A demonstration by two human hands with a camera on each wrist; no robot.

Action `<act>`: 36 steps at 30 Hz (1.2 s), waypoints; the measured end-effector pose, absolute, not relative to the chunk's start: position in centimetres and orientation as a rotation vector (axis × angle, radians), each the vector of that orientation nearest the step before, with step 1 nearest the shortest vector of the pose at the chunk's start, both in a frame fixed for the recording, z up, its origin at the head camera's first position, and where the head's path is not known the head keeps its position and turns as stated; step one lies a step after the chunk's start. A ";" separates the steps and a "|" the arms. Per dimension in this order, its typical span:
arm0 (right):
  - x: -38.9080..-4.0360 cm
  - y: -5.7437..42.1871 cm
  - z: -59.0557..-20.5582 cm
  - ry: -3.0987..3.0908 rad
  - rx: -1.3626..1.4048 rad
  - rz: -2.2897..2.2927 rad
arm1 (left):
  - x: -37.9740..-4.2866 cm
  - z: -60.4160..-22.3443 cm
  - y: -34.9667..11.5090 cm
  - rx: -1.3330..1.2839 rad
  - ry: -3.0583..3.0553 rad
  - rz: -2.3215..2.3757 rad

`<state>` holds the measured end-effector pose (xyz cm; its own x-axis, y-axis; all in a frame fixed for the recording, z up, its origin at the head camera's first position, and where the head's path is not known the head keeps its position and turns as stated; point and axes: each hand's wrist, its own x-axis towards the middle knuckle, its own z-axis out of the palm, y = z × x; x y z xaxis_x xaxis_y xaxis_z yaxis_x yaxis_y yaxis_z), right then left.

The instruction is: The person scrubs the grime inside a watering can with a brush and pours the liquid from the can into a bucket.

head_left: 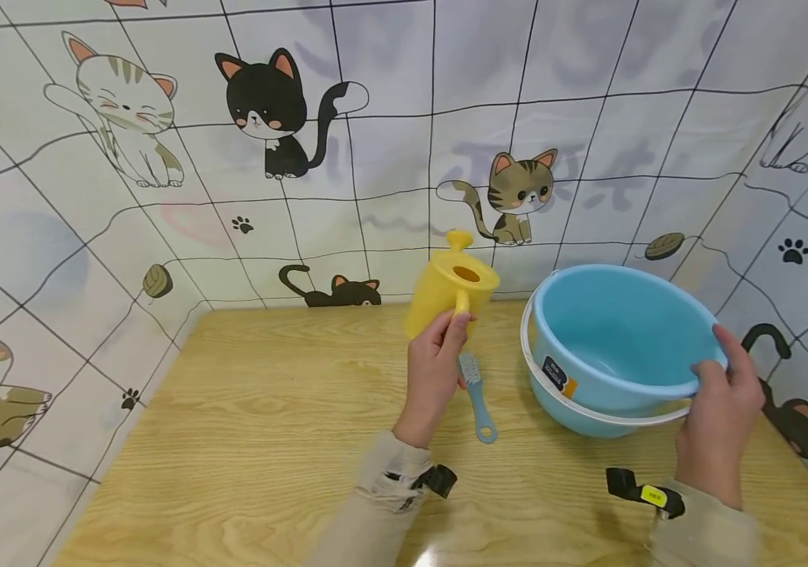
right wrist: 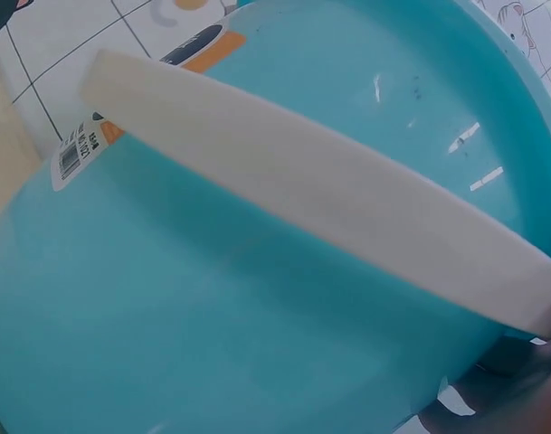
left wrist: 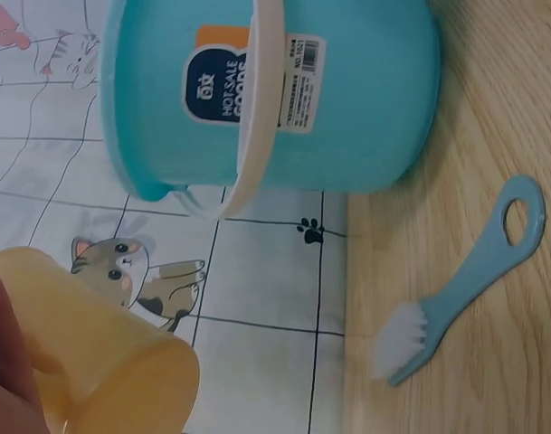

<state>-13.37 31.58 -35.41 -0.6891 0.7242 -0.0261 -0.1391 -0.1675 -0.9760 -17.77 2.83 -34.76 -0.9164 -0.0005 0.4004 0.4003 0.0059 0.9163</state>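
Note:
A yellow watering can (head_left: pixel 421 295) is gripped by its handle in my left hand (head_left: pixel 432 378), held above the wooden table. Its body also shows at the lower left of the left wrist view. Blue and round, a bucket (head_left: pixel 609 409) with a white carrying handle (head_left: pixel 539 370) stands to the right. My right hand (head_left: pixel 723 402) grips the bucket's rim at its right side, thumb over the edge. Between the left hand and the bucket lies a blue brush (head_left: pixel 478 398) with pale bristles, partly beside the left fingers in the head view.
The wooden table (head_left: pixel 269 409) runs up to a cloth backdrop (head_left: pixel 390 157) printed with cats and grid lines, which also rises at both sides. A label (left wrist: pixel 252 81) is stuck on the bucket's wall.

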 end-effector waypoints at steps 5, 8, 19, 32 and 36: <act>-13.3 31.5 -35.3 -1.513 -0.683 1.922 | -16.5 -33.2 3.9 -0.418 -1.967 -1.966; -13.4 31.4 -35.2 -1.505 -0.682 1.932 | -16.2 -32.7 4.2 -0.412 -1.970 -1.939; -13.4 31.5 -35.2 -1.462 -0.636 1.945 | -18.6 -35.2 6.2 -0.497 -2.000 -1.723; -13.4 31.5 -35.5 -1.498 -0.606 1.961 | -18.3 -35.9 7.3 -0.503 -2.044 -1.419; -13.5 31.4 -35.5 -1.497 -0.613 1.949 | -18.4 -35.5 7.4 -0.503 -2.081 -1.376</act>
